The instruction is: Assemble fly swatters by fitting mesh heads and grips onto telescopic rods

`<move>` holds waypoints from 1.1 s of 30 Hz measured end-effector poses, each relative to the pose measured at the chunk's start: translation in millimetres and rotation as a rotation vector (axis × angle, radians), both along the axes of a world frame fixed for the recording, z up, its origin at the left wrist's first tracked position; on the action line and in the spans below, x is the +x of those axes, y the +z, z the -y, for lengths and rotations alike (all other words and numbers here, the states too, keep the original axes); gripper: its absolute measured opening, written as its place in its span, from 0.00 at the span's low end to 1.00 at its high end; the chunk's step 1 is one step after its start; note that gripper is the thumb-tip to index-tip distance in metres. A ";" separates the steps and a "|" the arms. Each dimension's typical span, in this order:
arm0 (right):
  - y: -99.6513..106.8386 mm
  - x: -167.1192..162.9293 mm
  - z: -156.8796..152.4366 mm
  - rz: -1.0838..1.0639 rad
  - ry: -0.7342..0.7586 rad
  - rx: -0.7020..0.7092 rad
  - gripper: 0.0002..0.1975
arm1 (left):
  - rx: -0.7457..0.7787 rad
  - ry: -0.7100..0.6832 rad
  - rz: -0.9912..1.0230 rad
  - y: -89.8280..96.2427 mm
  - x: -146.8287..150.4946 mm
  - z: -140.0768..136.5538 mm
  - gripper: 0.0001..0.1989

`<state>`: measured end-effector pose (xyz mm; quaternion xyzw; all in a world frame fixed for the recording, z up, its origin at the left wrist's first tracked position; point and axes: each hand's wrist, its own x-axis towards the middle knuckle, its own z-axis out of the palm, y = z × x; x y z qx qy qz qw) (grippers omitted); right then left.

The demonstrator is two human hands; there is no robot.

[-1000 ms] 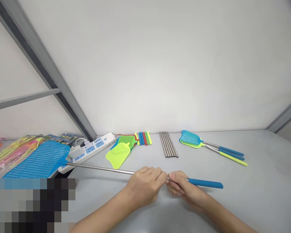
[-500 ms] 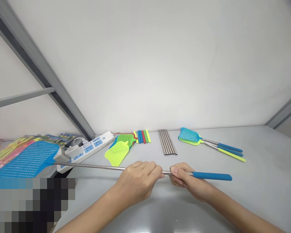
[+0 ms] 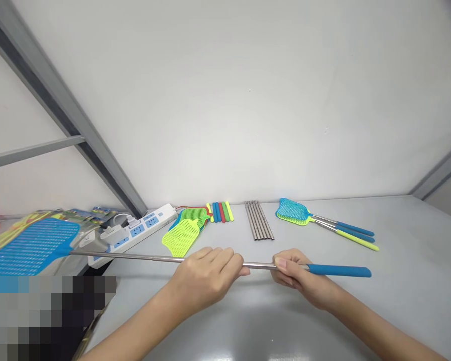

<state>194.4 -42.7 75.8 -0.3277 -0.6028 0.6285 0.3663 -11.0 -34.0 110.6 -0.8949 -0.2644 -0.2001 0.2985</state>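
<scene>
Both hands grip the steel telescopic rod of a blue fly swatter, which lies level across the view above the table. My left hand is wrapped round the middle of the rod. My right hand pinches the rod just left of the blue handle, thumb on top. A bare stretch of rod shows between the two hands. The swatter's perforated head reaches the left edge, and its lower part is covered by a pixelated patch.
Behind my hands lie loose swatter heads, several coloured handle grips and a row of steel rods. Assembled swatters lie at the right. A white power strip with plugs and packaged items are at the left.
My hands have moved apart, the left one leftward and the right one rightward. The gap of rod between them is longer; the swatter head has shifted left and the handle right.
</scene>
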 end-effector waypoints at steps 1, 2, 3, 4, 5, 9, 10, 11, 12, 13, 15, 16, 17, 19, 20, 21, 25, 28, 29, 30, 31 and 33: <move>0.1 0.6 0.2 -0.005 -0.008 0.004 0.20 | 0.005 0.001 0.003 0.4 -0.4 -0.1 0.10; 0.3 1.1 0.3 -0.010 -0.015 0.009 0.20 | 0.011 0.002 0.007 0.9 -0.9 -0.2 0.10; 0.6 1.6 0.4 -0.014 -0.018 0.013 0.20 | 0.015 0.003 0.009 1.5 -1.3 -0.2 0.10; 0.8 2.1 0.5 -0.016 -0.018 0.017 0.20 | 0.019 0.003 0.010 2.1 -1.8 -0.3 0.10; 1.1 2.6 0.6 -0.016 -0.017 0.020 0.20 | 0.023 0.001 0.010 2.7 -2.3 -0.3 0.10; 1.4 4.4 1.3 -0.008 -0.012 0.034 0.19 | 0.037 -0.012 0.014 4.4 -4.5 -0.4 0.11; 1.2 4.9 1.6 -0.003 -0.014 0.037 0.19 | 0.037 -0.015 0.015 4.5 -5.2 -0.2 0.11; 0.9 5.5 1.9 0.004 -0.015 0.039 0.19 | 0.034 -0.016 0.013 4.6 -5.8 0.2 0.11; 0.6 6.2 2.4 0.012 -0.016 0.043 0.19 | 0.031 -0.015 0.012 4.5 -6.5 0.7 0.11; 0.3 7.0 3.1 0.018 -0.018 0.048 0.20 | 0.028 -0.014 0.011 4.4 -7.2 1.5 0.10; 0.0 9.1 4.9 0.028 -0.020 0.056 0.20 | 0.028 -0.011 0.009 4.3 -8.6 3.3 0.10; 0.0 10.3 6.0 0.032 -0.019 0.056 0.20 | 0.030 -0.013 0.007 4.4 -9.3 4.3 0.10; 0.1 11.5 7.2 0.034 -0.017 0.054 0.20 | 0.033 -0.017 0.005 4.6 -9.8 5.3 0.10; 0.4 13.6 9.1 0.041 -0.004 0.047 0.20 | 0.037 -0.026 -0.002 5.1 -10.5 6.9 0.10; 0.5 14.4 9.8 0.042 -0.001 0.045 0.20 | 0.038 -0.029 -0.002 5.6 -10.4 7.6 0.10; 0.6 15.0 10.2 0.041 -0.002 0.040 0.20 | 0.035 -0.028 0.001 6.1 -10.1 8.2 0.09; 1.0 15.6 8.5 -0.021 0.011 -0.017 0.19 | -0.009 0.021 0.056 9.4 -4.1 10.9 0.11; 3.3 13.2 5.7 -0.120 0.027 -0.088 0.19 | -0.057 0.086 0.098 12.1 4.8 13.4 0.14; 4.6 11.8 4.8 -0.150 0.027 -0.105 0.19 | -0.069 0.111 0.110 12.8 8.0 14.2 0.14; 6.0 10.2 4.0 -0.172 0.027 -0.117 0.19 | -0.079 0.132 0.124 13.3 11.0 14.8 0.14; 7.6 8.4 3.1 -0.186 0.028 -0.124 0.20 | -0.088 0.147 0.138 13.8 13.8 15.2 0.14; 10.8 4.9 1.6 -0.202 0.031 -0.131 0.21 | -0.101 0.153 0.162 14.7 18.4 15.7 0.14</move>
